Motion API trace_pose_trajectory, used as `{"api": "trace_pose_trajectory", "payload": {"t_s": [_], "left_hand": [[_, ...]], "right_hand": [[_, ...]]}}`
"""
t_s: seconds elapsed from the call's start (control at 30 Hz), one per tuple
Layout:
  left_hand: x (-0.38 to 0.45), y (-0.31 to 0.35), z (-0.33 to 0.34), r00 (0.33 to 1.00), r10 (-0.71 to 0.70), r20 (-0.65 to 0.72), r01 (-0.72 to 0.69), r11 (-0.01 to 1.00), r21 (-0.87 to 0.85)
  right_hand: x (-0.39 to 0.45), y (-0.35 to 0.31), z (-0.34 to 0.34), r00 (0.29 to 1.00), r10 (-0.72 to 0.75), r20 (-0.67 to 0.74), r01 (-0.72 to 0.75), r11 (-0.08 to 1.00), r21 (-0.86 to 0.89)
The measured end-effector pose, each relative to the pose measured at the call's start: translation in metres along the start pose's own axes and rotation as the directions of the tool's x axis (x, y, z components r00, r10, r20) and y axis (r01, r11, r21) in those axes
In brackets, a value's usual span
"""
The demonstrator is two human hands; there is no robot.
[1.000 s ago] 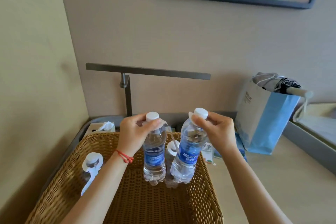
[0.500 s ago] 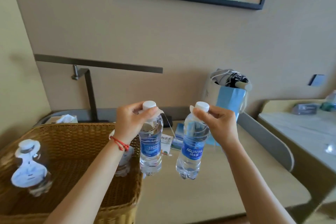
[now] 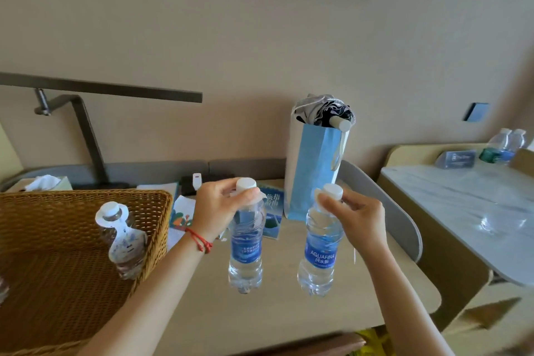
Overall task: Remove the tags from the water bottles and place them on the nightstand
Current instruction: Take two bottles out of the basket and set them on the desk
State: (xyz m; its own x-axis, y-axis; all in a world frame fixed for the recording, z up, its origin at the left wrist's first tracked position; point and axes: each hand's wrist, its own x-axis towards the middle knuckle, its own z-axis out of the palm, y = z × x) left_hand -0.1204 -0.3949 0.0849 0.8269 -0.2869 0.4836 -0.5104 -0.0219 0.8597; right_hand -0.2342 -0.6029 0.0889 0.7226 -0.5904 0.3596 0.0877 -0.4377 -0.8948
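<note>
Fingers of your left hand (image 3: 218,209) curl round the neck of one water bottle (image 3: 246,243), just under its white cap (image 3: 246,184). Your right hand (image 3: 356,218) pinches the neck of a second bottle (image 3: 321,246) the same way. Both bottles hang upright below your fingertips, above the beige desk (image 3: 289,315), apart from each other. To the left of your left fingers, a third bottle (image 3: 122,240) with a white tag (image 3: 124,241) stands inside the wicker basket (image 3: 57,269). Beyond your right fingers stands a blue paper bag (image 3: 313,170).
</note>
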Motion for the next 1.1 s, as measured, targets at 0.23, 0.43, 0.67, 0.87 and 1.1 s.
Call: {"api": "trace_pose_trajectory", "payload": {"t_s": [0.23,0.43,0.67,0.87,1.1], "left_hand": [[0.035,-0.049,0.041,0.995,-0.002,0.097,-0.001,1.000,0.023],[0.054,-0.093,0.069,0.990,-0.061,0.129,0.054,0.997,0.054],[0.056,-0.125,0.098,0.986,-0.138,0.097,0.130,0.988,0.085],[0.048,-0.135,0.115,0.981,-0.191,0.012,0.189,0.977,0.103],[0.051,-0.137,0.129,0.972,-0.222,-0.075,0.230,0.964,0.130]], "right_hand": [[0.032,0.050,0.002,0.997,0.056,-0.059,-0.059,0.997,-0.043],[0.059,0.095,0.008,0.991,0.111,-0.080,-0.116,0.991,-0.062],[0.081,0.137,0.009,0.992,0.122,-0.029,-0.124,0.990,-0.073],[0.104,0.159,0.008,0.991,0.124,0.046,-0.122,0.992,-0.035],[0.126,0.178,0.007,0.987,0.110,0.113,-0.111,0.994,0.005]]}}
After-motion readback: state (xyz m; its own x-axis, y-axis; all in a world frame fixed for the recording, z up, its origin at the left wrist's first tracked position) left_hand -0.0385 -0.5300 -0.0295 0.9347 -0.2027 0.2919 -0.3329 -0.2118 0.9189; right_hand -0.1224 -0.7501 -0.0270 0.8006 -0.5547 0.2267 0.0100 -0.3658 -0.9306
